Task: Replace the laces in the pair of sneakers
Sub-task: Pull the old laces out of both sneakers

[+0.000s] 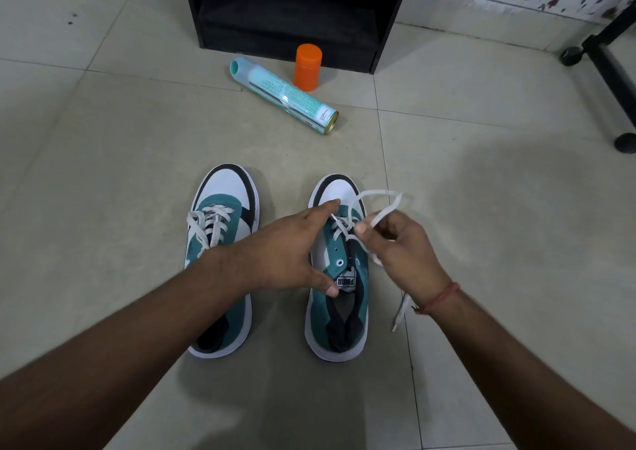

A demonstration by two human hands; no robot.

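Right hand [399, 246] pinches the flat white lace [380, 196] above the right teal-and-white sneaker [339, 315]. Left hand [275, 253] spread – fingers straight, braced on it. Bare floor tiles [499, 208] all round.

Bare forearms; red thread band [444, 297] on right wrist

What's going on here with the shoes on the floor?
A person is working on the laces of a pair of teal and white sneakers on a tiled floor. The right hand pinches a loose white lace above the right sneaker, whose upper eyelets are bare. The left hand steadies that shoe, thumb at its tongue. The left sneaker has its lace in place. Further off lie a teal spray can and an upright orange cap.
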